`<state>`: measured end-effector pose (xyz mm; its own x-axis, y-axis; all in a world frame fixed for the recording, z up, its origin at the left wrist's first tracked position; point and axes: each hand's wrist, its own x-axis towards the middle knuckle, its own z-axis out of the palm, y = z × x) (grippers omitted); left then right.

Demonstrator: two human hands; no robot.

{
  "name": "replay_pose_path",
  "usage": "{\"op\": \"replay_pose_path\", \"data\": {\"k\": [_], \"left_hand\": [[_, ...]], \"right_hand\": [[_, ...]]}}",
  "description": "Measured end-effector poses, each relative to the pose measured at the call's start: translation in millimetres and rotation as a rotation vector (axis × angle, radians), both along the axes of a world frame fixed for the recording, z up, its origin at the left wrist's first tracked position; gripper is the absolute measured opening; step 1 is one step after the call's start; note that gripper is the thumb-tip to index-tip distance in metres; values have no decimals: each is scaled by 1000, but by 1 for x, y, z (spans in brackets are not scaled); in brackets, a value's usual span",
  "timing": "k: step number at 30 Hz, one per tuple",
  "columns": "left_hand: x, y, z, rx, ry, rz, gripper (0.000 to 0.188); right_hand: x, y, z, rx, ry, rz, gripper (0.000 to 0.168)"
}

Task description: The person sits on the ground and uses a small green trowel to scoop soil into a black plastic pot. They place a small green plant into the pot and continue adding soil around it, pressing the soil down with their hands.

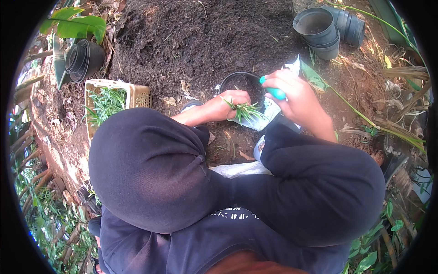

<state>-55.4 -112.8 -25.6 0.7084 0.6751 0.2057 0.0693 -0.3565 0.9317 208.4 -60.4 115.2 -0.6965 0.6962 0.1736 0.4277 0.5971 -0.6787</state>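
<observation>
My left hand (227, 105) grips a small spider plant (247, 113) with green-and-white striped leaves at the near rim of a round black plastic pot (224, 83). Dark soil shows inside the pot. On the pot's right side, my right hand (286, 91) is closed around a turquoise handle (275, 93), probably that of a small hand tool; its working end is hidden from view. Beneath the pot and the plant lies a white plastic sheet or bag (260, 123).
A heap of dark soil (205, 37) rises beyond the pot. To the left, a cream plastic crate (142, 96) holds several spider plants (106, 101). Nested black pots (85, 60) lie at the far left; grey-black pots (316, 29) stand at the upper right. A long green stem (356, 116) crosses the right side.
</observation>
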Motion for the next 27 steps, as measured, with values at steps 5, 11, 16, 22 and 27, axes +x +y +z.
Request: {"op": "replay_pose_path", "data": {"k": [5,11,16,22,27], "left_hand": [[-1,0,1,-6,26,8,37],[1,-1,-5,-2,19,0,36],[0,0,1,-47,25,8,33],[-3,2,6,-98,35,14,27],[-8,7,12,-153,78,26,27]], "right_hand": [[3,5,-16,-38,52,-15,23],[2,-2,-29,-89,101,-86,21],[13,-7,-3,-11,98,-137,21],[18,-15,-5,-36,97,-170,18],[20,-22,-26,-108,81,-177,19]]}}
